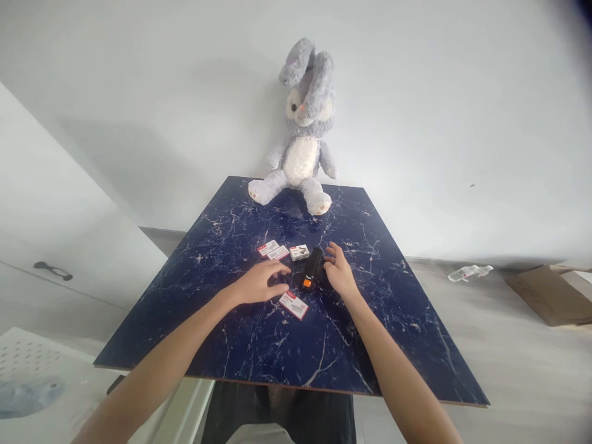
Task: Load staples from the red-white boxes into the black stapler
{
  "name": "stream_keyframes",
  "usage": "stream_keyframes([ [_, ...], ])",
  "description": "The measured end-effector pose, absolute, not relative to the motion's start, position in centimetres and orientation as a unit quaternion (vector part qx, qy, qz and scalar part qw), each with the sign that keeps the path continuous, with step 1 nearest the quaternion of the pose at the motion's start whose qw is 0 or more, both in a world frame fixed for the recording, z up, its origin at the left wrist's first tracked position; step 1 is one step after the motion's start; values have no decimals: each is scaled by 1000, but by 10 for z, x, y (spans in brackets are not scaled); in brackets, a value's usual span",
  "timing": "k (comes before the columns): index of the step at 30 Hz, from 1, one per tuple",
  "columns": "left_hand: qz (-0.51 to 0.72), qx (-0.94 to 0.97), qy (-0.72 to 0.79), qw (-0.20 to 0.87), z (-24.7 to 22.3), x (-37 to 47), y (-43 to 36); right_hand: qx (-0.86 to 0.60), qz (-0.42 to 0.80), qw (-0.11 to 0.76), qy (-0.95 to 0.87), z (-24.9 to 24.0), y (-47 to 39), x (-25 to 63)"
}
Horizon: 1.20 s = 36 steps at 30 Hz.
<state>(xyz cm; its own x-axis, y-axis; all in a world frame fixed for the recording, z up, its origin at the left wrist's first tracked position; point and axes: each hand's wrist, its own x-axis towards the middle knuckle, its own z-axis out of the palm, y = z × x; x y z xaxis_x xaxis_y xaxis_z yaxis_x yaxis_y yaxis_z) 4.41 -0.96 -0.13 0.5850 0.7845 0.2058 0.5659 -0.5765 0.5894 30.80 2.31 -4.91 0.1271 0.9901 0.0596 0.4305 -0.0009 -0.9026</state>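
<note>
A black stapler [313,265] with an orange part at its near end lies on the dark blue marbled table [240,345]. To its left is my left hand [261,282], thumb and fingers apart, with the thumb tip close by the upper corner of a red-and-white staple box [293,306]. My right hand [340,271] is just right of the stapler, fingers loosely spread and holding nothing. Whether its fingertips touch the stapler, I cannot tell. Beyond the hands lie a small white box with a dark picture [300,252] and two flat red-and-white boxes, one [267,246] partly under the other [278,253].
A grey plush rabbit [300,157] sits at the table's far edge against the wall. On the floor to the right are clear plastic bottles [469,273] and a cardboard box [550,293]. A white cabinet with a dark handle [53,270] stands at the left.
</note>
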Motion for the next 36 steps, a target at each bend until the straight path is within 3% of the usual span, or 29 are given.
stream_keyframes([
  [7,150,891,364,226,-9,50,-20,-629,341,377,-588,-36,15,303],
  [14,209,868,395,217,-11,45,-10,-615,325,358,-623,-18,5,293],
  [22,157,873,384,258,-8,47,-17,-604,320,349,-641,-19,6,292],
  [29,239,867,385,208,-7,47,-13,-605,316,345,-644,-20,6,293],
  [36,193,866,400,229,-17,51,-15,-586,334,320,-665,-9,3,296],
])
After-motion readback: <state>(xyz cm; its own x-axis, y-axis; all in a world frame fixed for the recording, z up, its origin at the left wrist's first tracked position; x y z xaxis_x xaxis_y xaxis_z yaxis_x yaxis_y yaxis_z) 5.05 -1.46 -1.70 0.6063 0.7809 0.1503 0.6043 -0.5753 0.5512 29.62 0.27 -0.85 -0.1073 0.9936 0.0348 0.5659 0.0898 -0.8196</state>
